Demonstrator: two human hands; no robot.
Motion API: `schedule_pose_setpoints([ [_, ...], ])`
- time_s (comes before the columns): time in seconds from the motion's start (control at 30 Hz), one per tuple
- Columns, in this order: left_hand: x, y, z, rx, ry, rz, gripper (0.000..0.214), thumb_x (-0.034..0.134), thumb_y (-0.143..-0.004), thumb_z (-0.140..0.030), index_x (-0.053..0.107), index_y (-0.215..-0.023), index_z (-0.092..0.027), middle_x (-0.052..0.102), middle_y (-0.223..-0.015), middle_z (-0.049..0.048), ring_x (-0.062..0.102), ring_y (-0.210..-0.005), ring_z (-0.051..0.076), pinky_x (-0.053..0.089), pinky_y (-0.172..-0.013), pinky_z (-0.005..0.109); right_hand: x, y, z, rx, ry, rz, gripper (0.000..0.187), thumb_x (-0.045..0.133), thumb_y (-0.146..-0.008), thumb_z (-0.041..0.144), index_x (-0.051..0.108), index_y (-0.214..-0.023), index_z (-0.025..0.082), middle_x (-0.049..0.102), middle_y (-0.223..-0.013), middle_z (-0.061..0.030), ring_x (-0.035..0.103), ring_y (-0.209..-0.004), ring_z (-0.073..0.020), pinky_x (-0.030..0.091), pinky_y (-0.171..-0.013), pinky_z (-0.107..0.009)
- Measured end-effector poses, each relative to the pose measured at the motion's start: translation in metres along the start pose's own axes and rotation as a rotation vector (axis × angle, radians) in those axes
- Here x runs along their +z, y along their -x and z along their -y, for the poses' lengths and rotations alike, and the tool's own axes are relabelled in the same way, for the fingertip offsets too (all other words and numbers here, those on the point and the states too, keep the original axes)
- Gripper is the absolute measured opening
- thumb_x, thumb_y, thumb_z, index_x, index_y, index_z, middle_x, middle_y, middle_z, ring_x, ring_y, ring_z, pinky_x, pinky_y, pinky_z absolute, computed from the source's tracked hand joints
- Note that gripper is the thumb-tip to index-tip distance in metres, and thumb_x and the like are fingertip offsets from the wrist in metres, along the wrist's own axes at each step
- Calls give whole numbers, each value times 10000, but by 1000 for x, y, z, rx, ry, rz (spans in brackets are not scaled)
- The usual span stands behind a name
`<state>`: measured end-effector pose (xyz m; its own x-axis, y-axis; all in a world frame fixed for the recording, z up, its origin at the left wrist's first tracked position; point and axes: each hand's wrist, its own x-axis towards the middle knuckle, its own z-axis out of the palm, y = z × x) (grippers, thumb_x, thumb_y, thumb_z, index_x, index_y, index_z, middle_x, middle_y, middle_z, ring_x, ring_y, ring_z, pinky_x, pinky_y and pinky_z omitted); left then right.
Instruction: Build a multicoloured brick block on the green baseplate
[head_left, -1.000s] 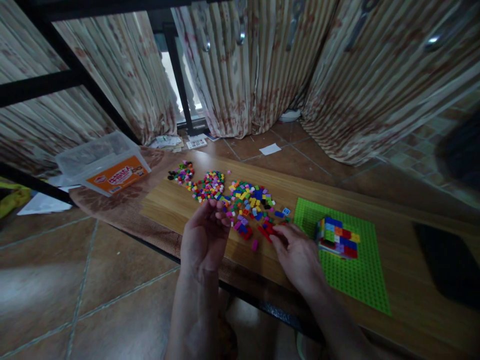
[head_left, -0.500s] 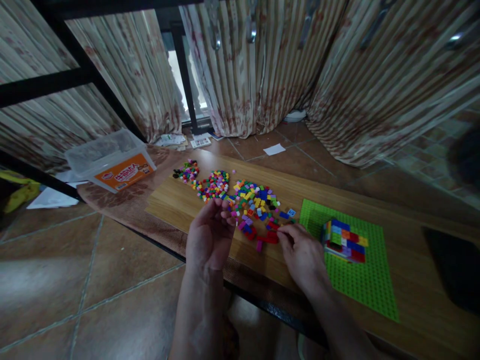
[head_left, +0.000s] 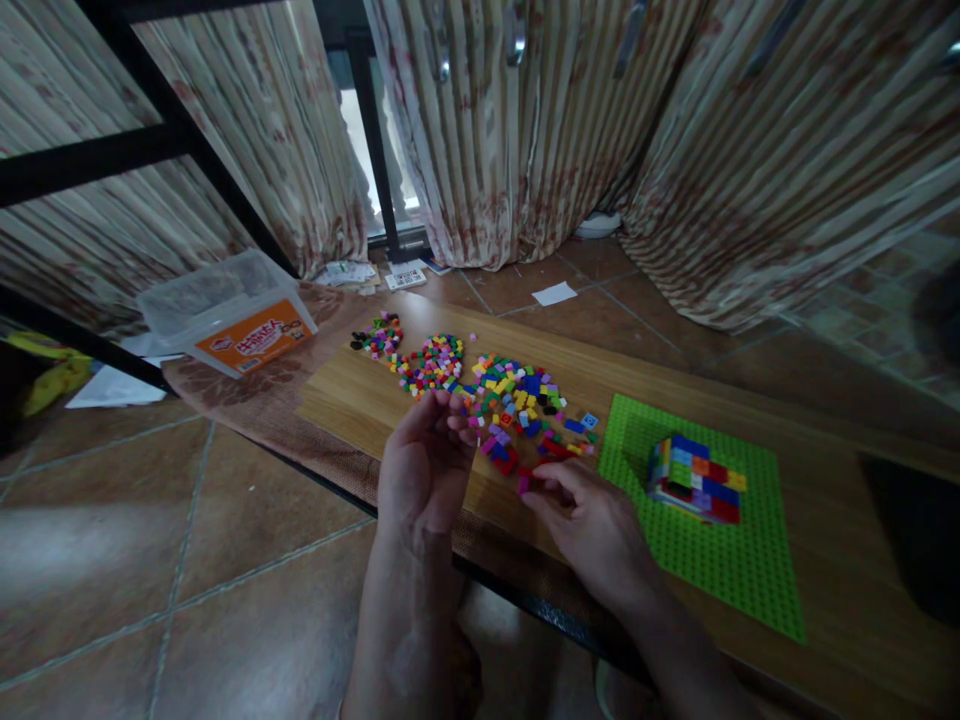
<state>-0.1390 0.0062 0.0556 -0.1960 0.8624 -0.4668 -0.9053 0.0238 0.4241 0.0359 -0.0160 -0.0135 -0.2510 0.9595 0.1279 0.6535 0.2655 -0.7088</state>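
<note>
Bricks [head_left: 491, 378] on the table [head_left: 337, 400], right hand [head_left: 600, 530] at a pink brick [head_left: 524, 485].
Pink brick sits toward the table's near edge, between the hands; the right grip is narrow around it, though I cannot tell whether it is firmly pinched. Left hand [head_left: 427, 460] is loosely cupped, palm up, palm bare. Thumb and finger probably do best squared on opposite sides, lifting straight up, clear of the nearby red bricks [head_left: 507, 461].

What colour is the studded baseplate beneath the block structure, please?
The baseplate is bright green, as the head view shows best.
</note>
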Motion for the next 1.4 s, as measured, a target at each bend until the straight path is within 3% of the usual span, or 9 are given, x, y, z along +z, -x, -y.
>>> schedule_pose_setpoints([
  [0.37,1,0,0,-6,-5,-3,212,494,-902,-157,619,-734,-122,600,-680,14,514,-513,49,468,-500,154,17,1,5,-55,264,-27,102,619,-860,248,635,-954,212,630,-907,-44,615,-855,-216,484,-737,-334],
  [0.57,1,0,0,-6,-5,-7,216,491,-908,-161,620,-741,-115,602,-684,16,519,-519,51,477,-505,159,19,1,2,-78,274,-54,222,457,-918,142,647,-1019,192,634,-943,-67,617,-883,-211,489,-789,-335],
  [0.73,1,0,-1,1,-21,2,216,488,-904,-154,616,-733,-119,601,-679,14,516,-509,50,474,-501,160,17,1,5,-65,220,-73,254,436,-909,129,634,-1060,181,640,-950,-79,624,-885,-214,500,-796,-342],
  [0.9,0,0,-3,10,-32,8,225,468,-910,-146,613,-739,-120,604,-684,20,520,-514,57,474,-498,169,-6,0,14,2,-16,-97,283,458,-910,173,620,-1142,198,649,-1012,-75,640,-891,-187,522,-800,-329],
  [1.13,0,-3,-1,19,-47,4,237,444,-919,-145,607,-749,-120,608,-695,24,528,-523,63,481,-505,176,-42,1,0,106,-505,-115,186,620,-842,268,714,-1000,240,695,-983,-42,662,-871,-166,550,-759,-307],
  [1.27,3,-3,1,33,-73,-18,245,434,-922,-140,599,-742,-118,604,-684,22,525,-518,62,476,-500,177,-70,2,-16,191,-563,-176,198,699,-777,285,735,-966,237,735,-923,-40,680,-846,-175,550,-769,-324],
  [1.4,5,-2,3,48,-93,-34,241,428,-920,-134,593,-745,-124,601,-677,21,519,-516,65,472,-490,176,-104,8,-42,295,-521,-361,267,757,-704,370,744,-921,216,745,-855,-52,686,-755,-191,570,-699,-349],
])
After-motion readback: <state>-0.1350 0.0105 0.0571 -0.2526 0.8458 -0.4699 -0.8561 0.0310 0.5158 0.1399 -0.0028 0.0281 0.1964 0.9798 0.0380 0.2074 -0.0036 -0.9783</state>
